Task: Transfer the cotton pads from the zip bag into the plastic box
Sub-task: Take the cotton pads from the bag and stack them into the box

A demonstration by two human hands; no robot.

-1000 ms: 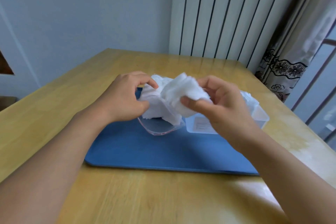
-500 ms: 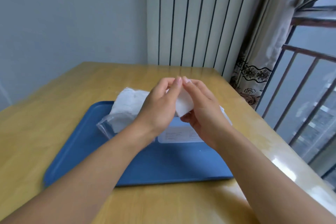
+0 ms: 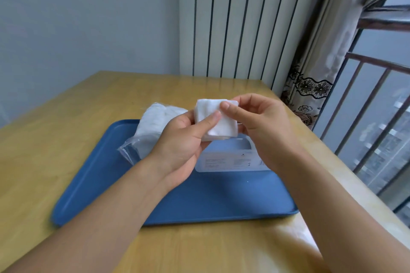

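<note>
A neat square stack of white cotton pads (image 3: 218, 121) is held up in the air over the plastic box. My left hand (image 3: 182, 142) pinches its lower left side with the thumb on top. My right hand (image 3: 260, 126) grips its upper right corner. The clear plastic box (image 3: 230, 160), with a printed label on its front wall, sits on the blue tray (image 3: 199, 199) just below and behind my hands. The transparent zip bag (image 3: 147, 134), still bulging with white cotton pads, lies on the tray's far left part, left of my left hand.
The tray rests on a wooden table (image 3: 66, 139). A white ribbed radiator (image 3: 239, 20) stands behind the table. A curtain (image 3: 321, 68) and a railed window (image 3: 381, 117) are at the right, close to the table's right edge.
My left hand has let go of the zip bag, which now lies on the tray. Both hands have squared the loose handful of pads into a flat stack above the box.
</note>
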